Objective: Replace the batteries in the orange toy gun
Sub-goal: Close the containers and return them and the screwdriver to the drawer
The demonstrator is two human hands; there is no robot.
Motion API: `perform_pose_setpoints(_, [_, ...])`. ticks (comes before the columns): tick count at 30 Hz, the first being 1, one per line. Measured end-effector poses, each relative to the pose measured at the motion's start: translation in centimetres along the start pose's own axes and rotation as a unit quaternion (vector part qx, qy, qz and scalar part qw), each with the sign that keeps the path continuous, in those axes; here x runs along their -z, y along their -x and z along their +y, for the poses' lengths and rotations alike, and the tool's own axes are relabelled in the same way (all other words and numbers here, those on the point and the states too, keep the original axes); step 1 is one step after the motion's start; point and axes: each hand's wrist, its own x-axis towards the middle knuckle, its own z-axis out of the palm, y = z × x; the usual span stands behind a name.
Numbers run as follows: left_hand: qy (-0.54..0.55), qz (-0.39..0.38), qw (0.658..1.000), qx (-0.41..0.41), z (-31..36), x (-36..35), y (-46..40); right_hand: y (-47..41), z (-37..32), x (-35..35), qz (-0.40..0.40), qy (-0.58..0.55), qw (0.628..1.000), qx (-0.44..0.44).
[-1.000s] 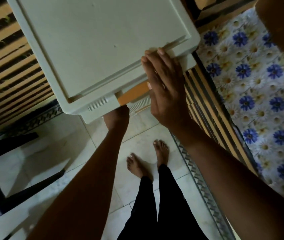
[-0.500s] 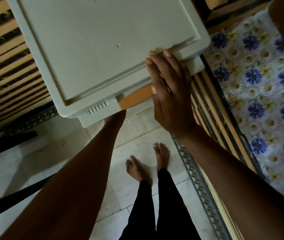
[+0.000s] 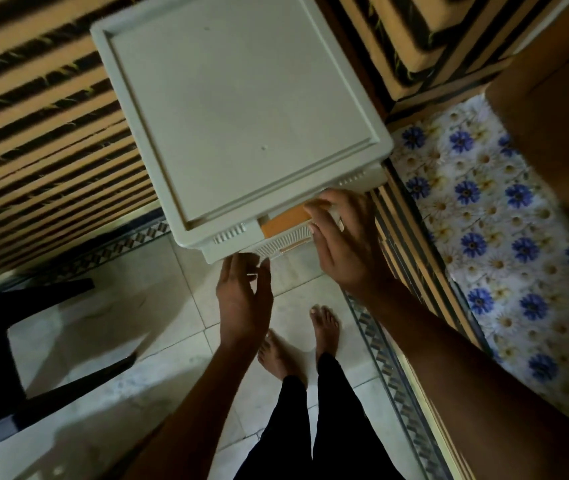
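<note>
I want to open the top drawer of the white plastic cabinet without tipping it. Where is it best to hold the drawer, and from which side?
Probably grip the drawer by its front lip, near the ribbed grille, coming from the front, where the person stands. It protrudes only there; the cabinet top overhangs the rest. The left hand is already below that edge, and the right hand rests at the cabinet's front corner, which may steady it.

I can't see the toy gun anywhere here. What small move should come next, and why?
Probably pull the top drawer further out. It is only slightly open, the left hand is at its front, the right hand braces the cabinet, and its contents are hidden.
</note>
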Motion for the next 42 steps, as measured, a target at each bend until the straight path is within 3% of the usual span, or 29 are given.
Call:
perform_pose_setpoints(3, [-0.005,0.028,0.995,-0.097,5.8,3.3,1.3,-0.1,-0.2,0.2,-0.063,0.026,0.997,0.022])
perform_pose_setpoints(8, [-0.111,0.056,0.974,-0.187,7.9,5.4,-1.4,-0.7,-1.5,0.8,-0.111,0.075,0.991,-0.001])
perform_pose_setpoints(11, [-0.208,0.011,0.964,-0.168,7.3,5.6,-4.3,-1.6,-2.2,1.2,-0.133,0.088,0.987,-0.022])
perform_pose_setpoints(14, [-0.237,-0.023,0.952,-0.191,6.3,6.3,-5.7,-2.4,-2.5,1.9,-0.178,0.089,0.979,-0.038])
perform_pose_setpoints(21, [-0.203,-0.060,0.963,-0.168,6.3,7.5,-6.2,-1.1,-2.8,5.3,-0.269,0.073,0.960,-0.030])
perform_pose_setpoints(26, [-0.183,-0.069,0.967,-0.165,6.5,8.0,-6.0,1.3,-3.9,8.4,-0.403,0.074,0.912,-0.035])
perform_pose_setpoints(28, [-0.181,-0.066,0.966,-0.170,6.4,8.1,-6.0,2.5,-4.5,9.0,-0.476,0.114,0.871,-0.044])
perform_pose_setpoints(35, [-0.173,-0.043,0.960,-0.217,5.5,7.9,-6.1,6.9,-4.4,7.0,-0.480,0.144,0.861,-0.091])
perform_pose_setpoints(42, [-0.215,-0.016,0.936,-0.279,4.0,7.5,-6.2,7.7,-0.5,-1.7,-0.489,0.187,0.847,-0.086])
